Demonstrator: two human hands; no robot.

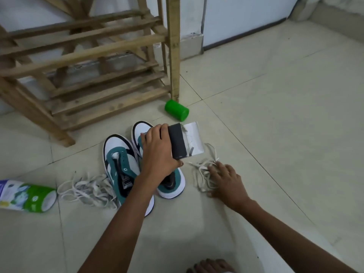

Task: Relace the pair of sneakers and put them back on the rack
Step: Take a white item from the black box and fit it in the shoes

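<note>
A: Floor items?
B: Two teal-and-white sneakers (118, 164), unlaced, side by side; white laces (88, 191) heaped left, more laces (202, 174) right.
A: Hands?
B: Left hand (157, 152) grips a dark box (178, 143) above the sneakers; right hand (226, 179) rests on the right laces.
A: Others?
B: Wooden rack (88, 75), green cap (176, 110), canister (27, 196) lying.

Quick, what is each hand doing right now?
Left hand: grips a small box above the sneakers.
Right hand: open, fingers resting on a pile of laces on the floor.
</note>
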